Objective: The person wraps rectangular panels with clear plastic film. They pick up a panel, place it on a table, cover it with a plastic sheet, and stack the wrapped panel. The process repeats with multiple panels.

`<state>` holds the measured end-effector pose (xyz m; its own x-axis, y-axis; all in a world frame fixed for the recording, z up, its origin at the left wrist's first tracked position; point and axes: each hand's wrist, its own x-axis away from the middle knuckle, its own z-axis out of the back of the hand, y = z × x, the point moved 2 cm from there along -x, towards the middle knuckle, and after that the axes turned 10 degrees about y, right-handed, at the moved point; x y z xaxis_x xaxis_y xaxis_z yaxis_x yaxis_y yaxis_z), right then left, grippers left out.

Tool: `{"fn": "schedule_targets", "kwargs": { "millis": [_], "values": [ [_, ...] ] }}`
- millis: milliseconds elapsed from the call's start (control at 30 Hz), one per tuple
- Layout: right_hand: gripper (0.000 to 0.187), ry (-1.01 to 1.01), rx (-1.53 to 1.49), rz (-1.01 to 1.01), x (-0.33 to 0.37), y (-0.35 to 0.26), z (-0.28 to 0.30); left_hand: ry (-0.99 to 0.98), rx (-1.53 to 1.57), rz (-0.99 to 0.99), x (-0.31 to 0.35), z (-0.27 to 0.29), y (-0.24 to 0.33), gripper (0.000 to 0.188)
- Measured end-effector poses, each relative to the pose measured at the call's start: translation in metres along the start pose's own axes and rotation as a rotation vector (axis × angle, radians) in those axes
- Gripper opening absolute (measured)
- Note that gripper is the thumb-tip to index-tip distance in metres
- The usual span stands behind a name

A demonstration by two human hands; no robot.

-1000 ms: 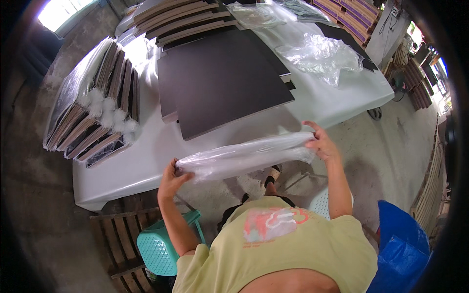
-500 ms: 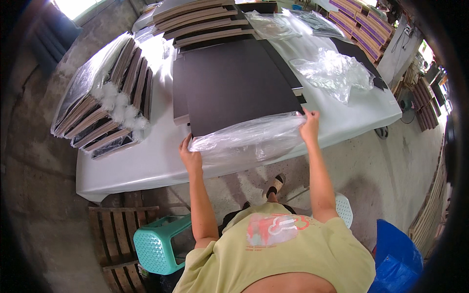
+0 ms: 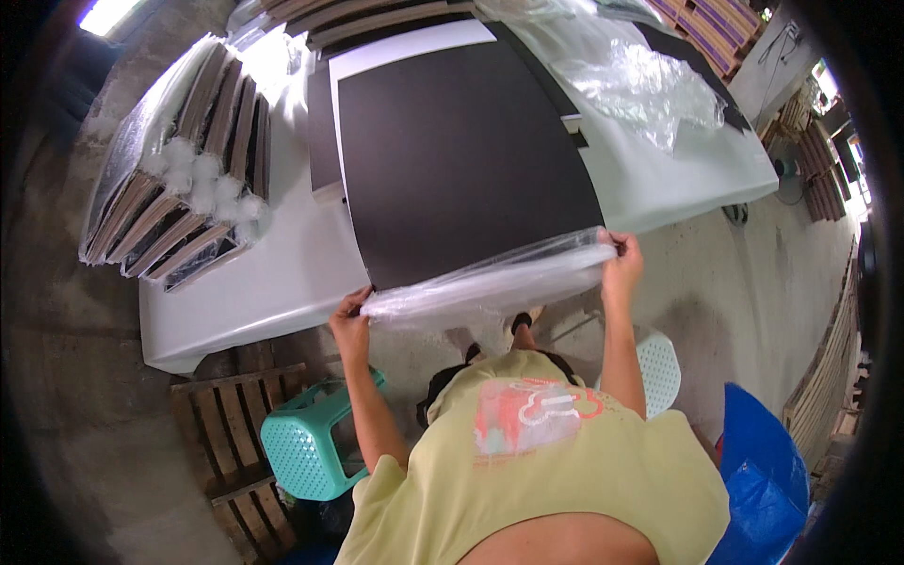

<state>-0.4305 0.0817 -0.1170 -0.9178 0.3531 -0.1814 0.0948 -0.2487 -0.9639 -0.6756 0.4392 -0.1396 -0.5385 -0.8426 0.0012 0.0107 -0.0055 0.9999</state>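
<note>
A large black board (image 3: 466, 155) lies in front of me, its near end inside the mouth of a clear plastic bag (image 3: 490, 282). The bag is bunched along that near edge. At its left corner my left hand (image 3: 352, 315) is closed on the gathered plastic. My right hand (image 3: 621, 259) pinches the bag at the right corner, fingers pressed together. Beneath the board's far end a white sheet (image 3: 414, 49) shows, and more dark boards (image 3: 323, 132) stick out at the sides.
Bagged boards (image 3: 179, 169) stand stacked at the table's left. Loose clear plastic (image 3: 650, 89) lies on the white-covered table (image 3: 254, 301) at right. Below are a green stool (image 3: 306, 452), a wooden pallet (image 3: 226, 424), a pale stool (image 3: 657, 372) and a blue object (image 3: 763, 480).
The black board and the bag have come toward me with both hands, uncovering a white sheet at the far end. The plastic is more bunched, and the view has tilted lower.
</note>
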Motion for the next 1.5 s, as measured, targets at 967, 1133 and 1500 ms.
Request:
{"fn": "schedule_targets", "kwargs": {
  "millis": [967, 1133, 1500],
  "values": [
    [0.016, -0.92, -0.468, -0.417, -0.098, 0.027, -0.011, -0.241, 0.303, 0.035, -0.065, -0.017, 0.011, 0.016],
    [0.025, -0.859, -0.51, -0.404, -0.081, -0.017, -0.033, -0.095, 0.174, 0.052, -0.076, -0.041, 0.029, 0.01],
    [0.034, -0.707, -0.871, -0.199, -0.118, -0.16, -0.018, 0.12, 0.657, 0.091, -0.099, -0.02, 0.169, 0.021]
  ]
}}
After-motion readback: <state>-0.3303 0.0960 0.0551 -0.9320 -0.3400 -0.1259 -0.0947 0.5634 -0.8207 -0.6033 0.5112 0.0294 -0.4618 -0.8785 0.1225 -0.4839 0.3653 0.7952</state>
